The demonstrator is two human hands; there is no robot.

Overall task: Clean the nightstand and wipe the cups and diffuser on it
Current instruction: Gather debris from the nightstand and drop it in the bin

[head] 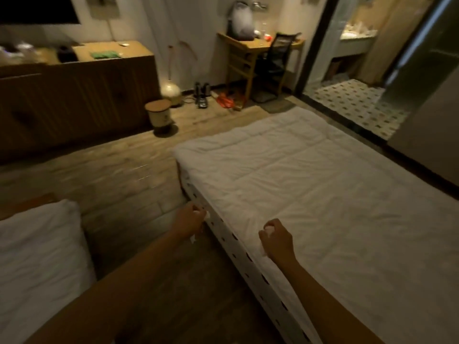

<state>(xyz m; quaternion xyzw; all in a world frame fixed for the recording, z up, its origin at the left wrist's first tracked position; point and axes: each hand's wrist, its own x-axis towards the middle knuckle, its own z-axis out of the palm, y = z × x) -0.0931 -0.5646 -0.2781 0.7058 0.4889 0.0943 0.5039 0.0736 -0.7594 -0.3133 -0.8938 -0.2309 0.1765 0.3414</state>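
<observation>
Both fists curled round crumpled white wads, perhaps tissue.
Left hand [191, 219] clamped on one wad [207, 214] beside the bed [323, 194] edge; right hand [277, 238] gripping another [269, 228] over the quilt. Lidded bin [159, 115] far off on wooden floor [119, 180]. Nightstand out of view.

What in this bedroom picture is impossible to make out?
- Nightstand, cups, diffuser: not visible in the head view.
- White wad in left hand: mostly hidden by the curled fingers.
- White wad in right hand: likewise.
- Items on the long cabinet: motion-blurred.
- Things on the desk: too small and blurred.
</observation>
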